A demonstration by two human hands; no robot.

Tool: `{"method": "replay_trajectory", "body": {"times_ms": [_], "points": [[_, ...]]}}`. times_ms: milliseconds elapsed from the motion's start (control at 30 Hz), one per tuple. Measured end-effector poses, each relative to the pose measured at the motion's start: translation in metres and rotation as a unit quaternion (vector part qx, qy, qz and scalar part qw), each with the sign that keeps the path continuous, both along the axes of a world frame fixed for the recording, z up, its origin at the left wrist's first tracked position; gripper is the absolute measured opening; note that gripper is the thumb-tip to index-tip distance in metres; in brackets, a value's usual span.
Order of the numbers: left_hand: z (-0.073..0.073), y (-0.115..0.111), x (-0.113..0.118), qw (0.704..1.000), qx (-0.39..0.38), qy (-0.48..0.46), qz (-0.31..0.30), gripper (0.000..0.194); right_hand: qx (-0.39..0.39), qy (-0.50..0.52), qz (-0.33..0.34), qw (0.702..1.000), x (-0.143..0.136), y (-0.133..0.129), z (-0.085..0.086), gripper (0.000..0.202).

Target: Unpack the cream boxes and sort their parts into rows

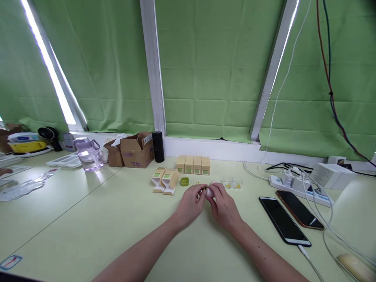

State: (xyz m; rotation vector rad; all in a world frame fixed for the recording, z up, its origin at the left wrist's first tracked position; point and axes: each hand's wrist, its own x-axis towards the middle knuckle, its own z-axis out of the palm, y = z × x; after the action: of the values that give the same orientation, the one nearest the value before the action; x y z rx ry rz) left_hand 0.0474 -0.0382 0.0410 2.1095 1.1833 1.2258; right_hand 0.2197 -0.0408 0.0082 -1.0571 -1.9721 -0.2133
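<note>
Both hands meet over the table. My right hand (225, 205) is closed, its thumb and fingers around a small white rounded object (209, 192). My left hand (191, 201) pinches at the same spot, where a tiny dark greenish bit shows at its fingertips; fingers hide most of it. Left of the hands sits a small olive-green open container (184, 181). Two opened tan cartons (170, 181) with green labels lie beyond it to the left. Several closed tan cartons (193, 165) stand in a row behind. Clear plastic shells (236, 183) with yellow bits lie just past my right hand.
Two phones (284, 221) lie at right beside a power strip (299, 190) with tangled white cables. Cardboard boxes (135, 152), a black cylinder (158, 147) and a purple water jug (89, 154) stand at the back left. Another person's hand (5, 171) shows at the far left edge.
</note>
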Motion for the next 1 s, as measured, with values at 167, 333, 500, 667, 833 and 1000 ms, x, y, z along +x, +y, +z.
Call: {"method": "replay_trajectory", "body": {"times_ms": [167,333,500,667,833,1000], "points": [[-0.007,0.005,-0.012,0.997,0.021,-0.016,-0.072,0.039,-0.048,0.085,0.049,0.994,0.006,0.001,-0.004,0.029],[-0.008,0.005,-0.008,0.985,-0.083,-0.103,-0.114,0.038,-0.12,0.185,0.109,0.969,0.002,0.001,-0.003,0.024],[-0.012,0.008,0.001,0.962,-0.145,-0.191,-0.129,0.036,-0.17,0.28,0.121,0.937,-0.003,0.001,0.0,0.023],[-0.015,0.009,0.006,0.949,-0.164,-0.236,-0.13,0.039,-0.205,0.335,0.127,0.911,-0.006,0.0,0.001,0.028],[-0.013,0.007,0.008,0.95,-0.168,-0.242,-0.106,0.041,-0.222,0.399,0.13,0.88,-0.009,-0.002,0.001,0.036],[-0.019,0.014,0.004,0.944,-0.172,-0.268,-0.087,0.051,-0.24,0.551,0.126,0.789,0.004,0.01,0.005,0.047]]}}
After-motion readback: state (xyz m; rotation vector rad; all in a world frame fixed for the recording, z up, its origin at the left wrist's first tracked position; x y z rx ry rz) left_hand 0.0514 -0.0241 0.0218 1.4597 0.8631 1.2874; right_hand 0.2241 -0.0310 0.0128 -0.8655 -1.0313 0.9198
